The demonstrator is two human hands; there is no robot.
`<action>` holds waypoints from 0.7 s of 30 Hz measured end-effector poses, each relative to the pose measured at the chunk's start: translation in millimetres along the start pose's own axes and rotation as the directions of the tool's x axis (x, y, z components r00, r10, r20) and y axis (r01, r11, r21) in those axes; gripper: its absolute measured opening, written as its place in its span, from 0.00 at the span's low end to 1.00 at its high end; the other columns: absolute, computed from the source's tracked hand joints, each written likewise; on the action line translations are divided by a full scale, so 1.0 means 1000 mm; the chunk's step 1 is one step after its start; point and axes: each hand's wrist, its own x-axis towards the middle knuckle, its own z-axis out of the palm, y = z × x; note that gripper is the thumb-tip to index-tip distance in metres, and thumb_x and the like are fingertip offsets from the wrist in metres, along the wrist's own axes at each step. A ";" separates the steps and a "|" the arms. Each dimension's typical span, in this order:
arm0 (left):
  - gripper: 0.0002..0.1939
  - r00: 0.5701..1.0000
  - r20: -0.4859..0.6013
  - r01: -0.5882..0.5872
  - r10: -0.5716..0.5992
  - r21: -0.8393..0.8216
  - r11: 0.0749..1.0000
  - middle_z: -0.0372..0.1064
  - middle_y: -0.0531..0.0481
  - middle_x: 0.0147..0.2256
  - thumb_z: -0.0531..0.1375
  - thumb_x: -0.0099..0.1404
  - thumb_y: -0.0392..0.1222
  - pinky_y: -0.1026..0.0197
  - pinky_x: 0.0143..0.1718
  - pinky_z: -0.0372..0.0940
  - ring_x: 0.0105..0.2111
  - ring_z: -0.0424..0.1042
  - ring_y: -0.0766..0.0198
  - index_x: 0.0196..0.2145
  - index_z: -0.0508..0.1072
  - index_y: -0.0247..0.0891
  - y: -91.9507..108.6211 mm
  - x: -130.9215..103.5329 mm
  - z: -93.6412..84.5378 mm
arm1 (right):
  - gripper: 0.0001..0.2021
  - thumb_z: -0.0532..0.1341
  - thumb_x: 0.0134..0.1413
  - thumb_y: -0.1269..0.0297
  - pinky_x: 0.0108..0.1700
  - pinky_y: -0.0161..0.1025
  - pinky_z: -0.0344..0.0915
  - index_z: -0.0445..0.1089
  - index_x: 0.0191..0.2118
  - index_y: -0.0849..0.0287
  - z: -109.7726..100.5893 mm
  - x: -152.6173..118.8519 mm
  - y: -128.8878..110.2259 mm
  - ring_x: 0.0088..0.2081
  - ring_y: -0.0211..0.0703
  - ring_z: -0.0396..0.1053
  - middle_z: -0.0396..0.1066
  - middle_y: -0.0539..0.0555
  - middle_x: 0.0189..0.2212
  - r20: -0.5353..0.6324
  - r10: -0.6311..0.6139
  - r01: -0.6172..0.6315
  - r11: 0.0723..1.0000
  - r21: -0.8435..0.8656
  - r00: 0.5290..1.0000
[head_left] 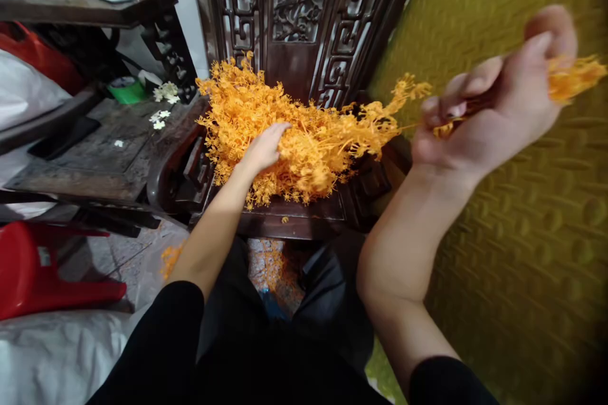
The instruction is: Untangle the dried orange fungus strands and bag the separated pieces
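Observation:
A large heap of bright orange dried-looking flower sprigs (pixel 304 139) covers the seat of a dark carved wooden chair (pixel 294 224). My left hand (pixel 263 149) rests on the heap's near side, fingers stretched out over the sprigs and their tips partly sunk among them. Up at the right, away from the heap, my right hand (pixel 494 101) is closed around a bunch of orange flower sprigs (pixel 574 79). Blossoms stick out past its wrist side, and a thin stem runs from its fingers toward a sprig at the heap's right end.
Left of the chair, a wooden side table (pixel 95 158) holds a green tape roll (pixel 127 90) and small pale flowers (pixel 166 92). A red plastic stool (pixel 28 272) stands below. Yellow-green textured padding (pixel 522 234) rises at right. Orange bits litter the floor (pixel 270 266).

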 end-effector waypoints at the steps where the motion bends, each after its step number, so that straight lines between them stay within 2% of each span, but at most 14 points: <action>1: 0.34 0.998 -0.054 0.028 -0.027 0.022 0.999 0.66 0.39 0.65 0.58 0.63 0.24 0.51 0.67 0.63 0.65 0.67 0.52 0.66 0.64 0.35 -0.001 -0.001 -0.005 | 0.08 0.58 0.67 0.54 0.23 0.36 0.57 0.68 0.47 0.50 -0.005 0.003 0.010 0.21 0.36 0.54 0.59 0.47 0.26 0.030 -0.033 0.036 0.993 -0.110 0.999; 3: 0.25 0.984 -0.156 0.097 -0.083 0.082 0.992 0.68 0.40 0.61 0.60 0.65 0.28 0.50 0.63 0.66 0.62 0.69 0.51 0.59 0.68 0.37 0.002 -0.003 -0.016 | 0.10 0.63 0.64 0.54 0.34 0.41 0.69 0.72 0.45 0.53 -0.011 0.007 0.035 0.30 0.39 0.67 0.72 0.53 0.37 0.171 -0.039 0.102 0.921 -0.375 0.984; 4: 0.21 0.975 -0.195 0.132 -0.108 0.115 0.985 0.68 0.40 0.60 0.62 0.66 0.31 0.50 0.60 0.67 0.61 0.69 0.50 0.56 0.69 0.38 0.006 -0.004 -0.020 | 0.13 0.65 0.62 0.54 0.44 0.46 0.72 0.73 0.47 0.56 -0.012 0.007 0.050 0.38 0.43 0.72 0.75 0.56 0.43 0.294 0.028 0.132 0.851 -0.508 0.955; 5: 0.19 0.967 -0.219 0.161 -0.127 0.148 0.976 0.68 0.40 0.59 0.63 0.67 0.34 0.49 0.58 0.68 0.60 0.68 0.48 0.55 0.69 0.39 0.010 -0.005 -0.022 | 0.18 0.68 0.60 0.53 0.52 0.50 0.72 0.73 0.50 0.59 -0.011 0.005 0.063 0.44 0.48 0.74 0.76 0.59 0.46 0.394 0.135 0.153 0.772 -0.618 0.909; 8: 0.17 0.971 -0.182 0.194 -0.153 0.237 0.952 0.68 0.39 0.58 0.64 0.67 0.34 0.47 0.55 0.69 0.60 0.68 0.45 0.53 0.70 0.39 0.023 -0.006 -0.016 | 0.40 0.75 0.51 0.51 0.63 0.64 0.65 0.64 0.65 0.62 -0.001 -0.009 0.087 0.58 0.63 0.70 0.71 0.64 0.55 0.589 0.414 0.272 0.606 -0.747 0.694; 10: 0.19 0.978 -0.102 0.201 -0.180 0.272 0.941 0.68 0.37 0.57 0.63 0.66 0.31 0.45 0.56 0.69 0.59 0.68 0.43 0.54 0.70 0.38 0.028 -0.006 -0.004 | 0.44 0.77 0.49 0.52 0.66 0.67 0.62 0.60 0.68 0.58 0.007 -0.023 0.081 0.63 0.67 0.64 0.66 0.64 0.61 0.649 0.396 0.362 0.589 -0.722 0.650; 13: 0.22 0.970 -0.007 0.234 -0.241 0.275 0.933 0.68 0.34 0.59 0.61 0.66 0.28 0.43 0.57 0.68 0.59 0.68 0.42 0.57 0.69 0.36 0.031 -0.006 0.014 | 0.29 0.70 0.59 0.57 0.65 0.64 0.63 0.65 0.63 0.54 0.008 -0.054 0.052 0.64 0.64 0.61 0.62 0.63 0.63 0.673 0.270 0.481 0.525 -0.702 0.689; 14: 0.22 0.966 0.003 0.247 -0.258 0.272 0.930 0.68 0.34 0.59 0.60 0.67 0.28 0.44 0.58 0.68 0.59 0.68 0.42 0.58 0.69 0.36 0.031 -0.006 0.017 | 0.18 0.66 0.64 0.61 0.63 0.60 0.66 0.70 0.58 0.55 0.004 -0.068 0.042 0.61 0.61 0.64 0.65 0.63 0.60 0.688 0.255 0.514 0.503 -0.695 0.680; 15: 0.22 0.963 0.002 0.259 -0.269 0.273 0.927 0.68 0.34 0.59 0.59 0.68 0.28 0.45 0.58 0.68 0.59 0.69 0.44 0.59 0.68 0.36 0.032 -0.005 0.019 | 0.10 0.61 0.67 0.65 0.60 0.55 0.68 0.73 0.52 0.56 -0.001 -0.083 0.035 0.56 0.55 0.68 0.69 0.62 0.55 0.714 0.296 0.527 0.510 -0.680 0.635; 16: 0.22 0.960 -0.007 0.270 -0.279 0.276 0.923 0.68 0.34 0.60 0.57 0.69 0.27 0.45 0.58 0.68 0.59 0.69 0.45 0.59 0.68 0.36 0.032 -0.003 0.020 | 0.08 0.58 0.68 0.69 0.55 0.51 0.71 0.75 0.46 0.56 -0.008 -0.099 0.032 0.50 0.52 0.73 0.74 0.60 0.48 0.737 0.400 0.531 0.516 -0.672 0.545; 17: 0.22 0.957 -0.018 0.282 -0.288 0.280 0.918 0.68 0.34 0.60 0.56 0.69 0.27 0.46 0.57 0.68 0.59 0.69 0.46 0.60 0.67 0.35 0.032 -0.002 0.019 | 0.08 0.59 0.67 0.69 0.53 0.48 0.72 0.76 0.44 0.56 -0.016 -0.116 0.032 0.48 0.51 0.75 0.76 0.58 0.46 0.751 0.556 0.544 0.530 -0.651 0.357; 18: 0.22 0.954 -0.027 0.293 -0.298 0.284 0.913 0.67 0.34 0.60 0.55 0.70 0.26 0.46 0.58 0.67 0.59 0.69 0.46 0.60 0.66 0.33 0.032 0.000 0.019 | 0.09 0.60 0.66 0.67 0.53 0.47 0.72 0.78 0.45 0.55 -0.024 -0.132 0.037 0.48 0.51 0.77 0.78 0.58 0.45 0.698 0.701 0.570 0.518 -0.638 0.144; 19: 0.21 0.952 -0.035 0.302 -0.305 0.289 0.909 0.66 0.34 0.60 0.54 0.71 0.25 0.46 0.58 0.66 0.60 0.69 0.47 0.60 0.65 0.30 0.032 0.002 0.019 | 0.12 0.60 0.66 0.67 0.53 0.46 0.72 0.77 0.51 0.54 -0.031 -0.148 0.045 0.51 0.52 0.77 0.78 0.58 0.47 0.582 0.813 0.613 0.469 -0.636 -0.019; 21: 0.20 0.947 -0.036 0.314 -0.318 0.294 0.903 0.65 0.33 0.60 0.53 0.73 0.25 0.47 0.58 0.65 0.60 0.68 0.48 0.61 0.62 0.26 0.033 0.005 0.020 | 0.15 0.65 0.60 0.70 0.50 0.46 0.73 0.78 0.52 0.59 -0.040 -0.173 0.066 0.49 0.58 0.80 0.79 0.65 0.47 0.461 0.882 0.650 0.407 -0.641 -0.097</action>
